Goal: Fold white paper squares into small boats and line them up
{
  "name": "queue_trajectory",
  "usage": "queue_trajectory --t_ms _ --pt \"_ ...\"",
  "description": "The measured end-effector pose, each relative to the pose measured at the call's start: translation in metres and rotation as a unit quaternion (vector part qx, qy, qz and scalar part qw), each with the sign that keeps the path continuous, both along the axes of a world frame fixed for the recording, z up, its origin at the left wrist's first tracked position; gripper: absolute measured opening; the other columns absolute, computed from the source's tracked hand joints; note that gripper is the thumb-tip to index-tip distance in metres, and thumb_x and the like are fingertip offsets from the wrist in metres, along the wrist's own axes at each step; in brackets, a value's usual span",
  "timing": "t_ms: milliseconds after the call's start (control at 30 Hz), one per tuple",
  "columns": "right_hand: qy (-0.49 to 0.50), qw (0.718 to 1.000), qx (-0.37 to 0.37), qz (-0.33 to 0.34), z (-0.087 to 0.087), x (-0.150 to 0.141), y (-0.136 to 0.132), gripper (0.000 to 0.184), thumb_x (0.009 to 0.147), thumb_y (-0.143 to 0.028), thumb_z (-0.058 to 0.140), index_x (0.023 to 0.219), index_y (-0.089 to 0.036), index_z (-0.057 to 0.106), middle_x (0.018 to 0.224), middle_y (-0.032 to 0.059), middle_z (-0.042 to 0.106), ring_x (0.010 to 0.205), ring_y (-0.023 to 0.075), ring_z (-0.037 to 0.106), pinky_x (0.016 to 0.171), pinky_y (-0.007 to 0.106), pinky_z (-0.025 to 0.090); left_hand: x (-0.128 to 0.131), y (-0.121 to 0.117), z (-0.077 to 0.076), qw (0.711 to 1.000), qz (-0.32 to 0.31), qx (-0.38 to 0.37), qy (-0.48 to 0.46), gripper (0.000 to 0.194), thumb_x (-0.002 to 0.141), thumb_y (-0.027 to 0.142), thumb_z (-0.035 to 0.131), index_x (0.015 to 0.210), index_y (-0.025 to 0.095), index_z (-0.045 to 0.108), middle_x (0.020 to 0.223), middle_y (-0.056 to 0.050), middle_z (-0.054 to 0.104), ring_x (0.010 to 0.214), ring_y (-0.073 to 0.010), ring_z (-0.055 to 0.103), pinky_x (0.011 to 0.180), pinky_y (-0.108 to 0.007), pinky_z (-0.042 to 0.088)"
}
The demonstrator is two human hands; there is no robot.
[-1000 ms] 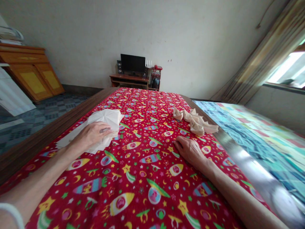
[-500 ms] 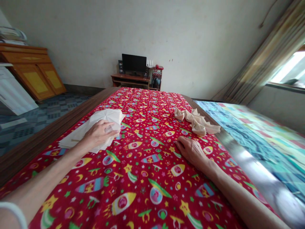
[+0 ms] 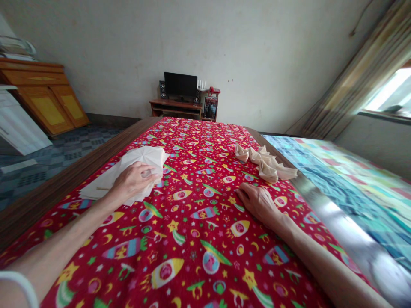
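Note:
My left hand point(image 3: 134, 180) lies on a stack of creased cream paper sheets point(image 3: 144, 155) at the left of the red patterned cloth point(image 3: 192, 222). Its thumb and forefinger are apart near the stack's right edge, with paper visible between them. A small thin stick-like piece point(image 3: 102, 188) shows on the sheets beside the wrist. My right hand point(image 3: 257, 200) rests on the cloth, its fingers curled loosely under and nothing visible in them. Just beyond it sits a cluster of folded cream paper pieces point(image 3: 268, 164), apart from the hand.
The cloth covers a dark wooden table point(image 3: 128, 134). Along the right side lies a checkered bed or bench cover point(image 3: 337, 179). A monitor point(image 3: 180, 87) stands on a small desk point(image 3: 157, 105) by the far wall. A wooden cabinet point(image 3: 48, 100) is at far left.
The left hand's fingers have shifted slightly leftward on the paper stack. The right hand and the folded pieces stay where they were.

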State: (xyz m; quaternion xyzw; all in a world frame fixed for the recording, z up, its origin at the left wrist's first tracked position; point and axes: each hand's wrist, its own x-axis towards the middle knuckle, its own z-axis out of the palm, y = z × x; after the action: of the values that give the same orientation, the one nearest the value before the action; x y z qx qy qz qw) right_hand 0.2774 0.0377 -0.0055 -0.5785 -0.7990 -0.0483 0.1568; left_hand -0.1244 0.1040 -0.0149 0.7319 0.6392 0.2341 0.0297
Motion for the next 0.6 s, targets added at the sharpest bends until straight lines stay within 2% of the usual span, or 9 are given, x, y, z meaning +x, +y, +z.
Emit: queue_trajectory --t_ms 133,267,400,533,600 --pt "0.008 1.0 0.006 0.013 -0.0016 0.0007 0.0011 0.028 0.093 -0.034 0.038 0.072 -0.019 0.05 0.066 0.0015 0.059 0.056 0.0123 0.049 0.054 0.024 0.025 0.0033 -0.0025 0.0055 0.998 -0.004 0.002 0.055 0.054 0.075 0.049 0.055 0.119 0.018 0.059 0.116 -0.01 0.056 0.105 -0.0257 0.055 0.093 -0.037 0.043" --pt "0.011 1.0 0.007 0.014 -0.0018 0.0011 0.0009 0.027 0.092 -0.033 0.038 0.073 -0.019 0.051 0.065 0.0015 0.059 0.055 0.0122 0.049 0.054 0.024 0.025 0.0047 -0.0024 0.0044 0.998 -0.015 0.001 0.067 0.053 0.075 0.05 0.056 0.118 0.019 0.058 0.119 -0.011 0.054 0.105 -0.0259 0.055 0.094 -0.037 0.043" --pt "0.009 1.0 0.005 0.009 -0.0005 0.0008 0.0003 0.028 0.092 -0.033 0.038 0.071 -0.019 0.05 0.065 0.0016 0.059 0.055 0.0123 0.049 0.054 0.024 0.024 0.004 -0.0005 0.0037 0.999 -0.006 0.006 0.031 0.051 0.073 0.051 0.057 0.114 0.02 0.06 0.115 -0.01 0.056 0.099 -0.0246 0.056 0.089 -0.035 0.045" --pt "0.011 1.0 0.007 0.013 -0.0002 0.0009 0.0004 0.028 0.092 -0.033 0.038 0.071 -0.02 0.05 0.064 0.0017 0.058 0.055 0.0122 0.048 0.053 0.024 0.024 0.0 0.0038 0.0032 0.999 -0.033 -0.014 -0.022 0.065 0.069 0.056 0.058 0.116 0.011 0.06 0.112 -0.013 0.056 0.095 -0.0264 0.057 0.087 -0.037 0.046" --pt "0.012 1.0 0.007 0.014 -0.0005 0.0011 0.0004 0.028 0.092 -0.033 0.038 0.072 -0.019 0.051 0.064 0.0018 0.059 0.054 0.012 0.048 0.053 0.024 0.024 -0.0034 0.007 -0.0002 0.998 -0.035 -0.022 -0.051 0.07 0.066 0.059 0.059 0.116 0.011 0.06 0.113 -0.013 0.056 0.095 -0.0258 0.057 0.085 -0.036 0.047"
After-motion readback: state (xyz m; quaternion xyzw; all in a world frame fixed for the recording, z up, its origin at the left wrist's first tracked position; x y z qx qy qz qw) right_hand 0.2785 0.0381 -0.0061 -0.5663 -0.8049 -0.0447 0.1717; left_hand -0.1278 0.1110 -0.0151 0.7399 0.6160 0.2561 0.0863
